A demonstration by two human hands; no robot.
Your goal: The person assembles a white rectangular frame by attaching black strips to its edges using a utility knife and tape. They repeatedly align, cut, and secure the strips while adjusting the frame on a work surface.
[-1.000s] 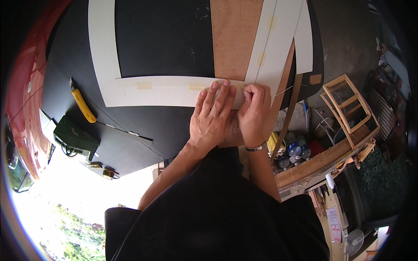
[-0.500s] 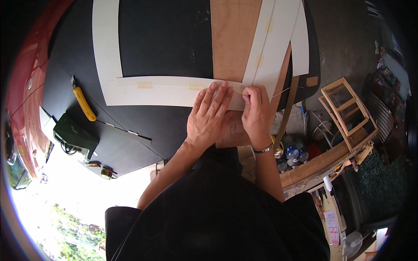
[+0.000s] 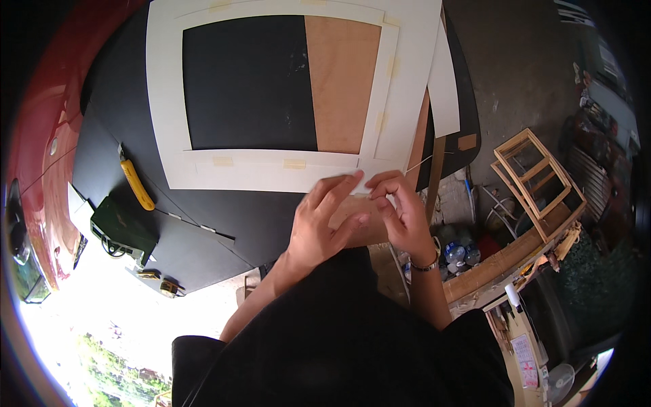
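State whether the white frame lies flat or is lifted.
Flat: the white frame lies spread on the black table; both hands, left and right, touch its near edge.

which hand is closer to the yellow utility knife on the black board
Left. The left hand is on the near edge of the white frame, well to the right of the yellow utility knife. The right hand is farther right, beyond the left hand.

Yellow knife (image 3: pixel 137 184) left of hands (image 3: pixel 359 217).

Your left hand (image 3: pixel 324 224) and right hand (image 3: pixel 401 214) met a matt cream paperboard frame (image 3: pixel 271 173) patched with dull tape strips (image 3: pixel 294 163), over a matt black surface (image 3: pixel 203 230) and smooth brown wood panel (image 3: pixel 342 81); glossy yellow plastic knife (image 3: pixel 137 184) beside.
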